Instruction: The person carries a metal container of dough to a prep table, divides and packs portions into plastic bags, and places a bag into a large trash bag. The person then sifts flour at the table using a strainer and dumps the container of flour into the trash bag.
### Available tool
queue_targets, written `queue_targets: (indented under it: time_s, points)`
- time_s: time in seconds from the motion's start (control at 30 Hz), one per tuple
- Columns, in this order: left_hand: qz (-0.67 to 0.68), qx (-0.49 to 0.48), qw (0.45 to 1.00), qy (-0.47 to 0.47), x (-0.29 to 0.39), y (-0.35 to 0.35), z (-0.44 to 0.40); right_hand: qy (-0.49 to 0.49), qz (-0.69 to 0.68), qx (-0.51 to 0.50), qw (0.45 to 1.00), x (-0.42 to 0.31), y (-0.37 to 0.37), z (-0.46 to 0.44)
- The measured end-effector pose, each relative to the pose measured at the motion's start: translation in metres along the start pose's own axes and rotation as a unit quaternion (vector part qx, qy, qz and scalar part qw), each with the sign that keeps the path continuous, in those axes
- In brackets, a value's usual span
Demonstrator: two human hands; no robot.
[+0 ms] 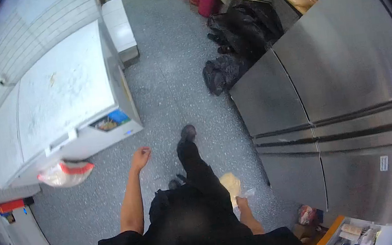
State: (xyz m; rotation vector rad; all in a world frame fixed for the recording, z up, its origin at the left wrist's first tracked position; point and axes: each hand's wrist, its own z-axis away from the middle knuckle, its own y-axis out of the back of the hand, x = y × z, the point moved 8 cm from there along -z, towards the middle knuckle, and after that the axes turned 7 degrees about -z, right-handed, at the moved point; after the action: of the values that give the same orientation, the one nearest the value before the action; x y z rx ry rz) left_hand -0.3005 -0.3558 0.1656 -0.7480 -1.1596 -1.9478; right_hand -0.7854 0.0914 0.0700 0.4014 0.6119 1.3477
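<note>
Right hand [242,203]: low at the person's right side, fingers closed round the gathered neck of a soft, pale yellow bag of thin clear plastic [231,183]. A loose, see-through end sticks out to the right of the fist. Contents not identifiable.

Left hand [142,157]: held out forward and left, fingers loosely curled, nothing seen in the grasp; well apart from the bag, the person's black-clad leg [196,164] between.

Key relation: the bag lies just to the far side of the right hand and slightly left, touching it, long axis running roughly near to far. Right hand clearly the nearer; the bag's left edge is partly hidden by the leg.

Around: grey speckled floor [166,77] underfoot. Tall stainless-steel refrigerator with several doors [345,60] on the right, nearer the bag; long white chest freezer [64,85] on the left, a white sack with a red band [66,174] beside its front.
</note>
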Motion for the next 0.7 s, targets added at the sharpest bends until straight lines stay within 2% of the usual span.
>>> queue_targets:
  time_s: [0.1, 0.17, 0.23, 0.3, 0.33, 0.37, 0.4, 0.47, 0.57, 0.63, 0.7]
  points:
    - [-0.115, -0.013, 0.993, -0.008, 0.009, -0.004, -0.077, -0.029, -0.007, -0.013, 0.999, -0.042, -0.026, -0.045]
    - [-0.096, -0.049, 0.993, 0.044, 0.006, -0.006, -0.1, -0.053, -0.029, -0.027, 0.998, -0.073, -0.035, -0.062]
    - [-0.148, -0.195, 0.969, 0.016, -0.049, -0.023, -0.132, 0.047, -0.078, -0.024, 0.996, -0.125, -0.034, -0.073]
    - [-0.022, -0.143, 0.969, 0.202, -0.056, -0.017, -0.131, 0.151, -0.133, -0.014, 0.979, -0.179, -0.034, -0.09]
    - [-0.108, -0.193, 0.97, 0.1, -0.036, -0.017, -0.15, 0.059, -0.064, -0.005, 0.996, -0.195, -0.037, -0.099]
    - [-0.099, -0.223, 0.963, 0.114, -0.038, -0.019, -0.149, -0.04, 0.016, 0.0, 0.999, -0.202, -0.029, -0.1]
    - [-0.091, -0.252, 0.955, 0.128, -0.039, -0.02, -0.147, -0.018, 0.016, 0.015, 1.0, -0.221, -0.02, -0.091]
    - [0.098, -0.236, 0.903, 0.345, -0.047, -0.023, -0.182, 0.047, 0.002, 0.055, 0.997, -0.297, -0.005, -0.093]
    - [-0.052, -0.208, 0.965, 0.152, -0.002, -0.019, -0.27, 0.092, -0.11, 0.058, 0.988, -0.371, 0.007, -0.096]
    - [0.008, -0.184, 0.973, 0.141, 0.031, -0.015, -0.327, 0.068, -0.061, 0.069, 0.993, -0.441, 0.023, -0.086]
    - [0.037, -0.178, 0.97, 0.16, 0.074, -0.012, -0.393, 0.132, -0.022, 0.117, 0.984, -0.497, 0.025, -0.11]
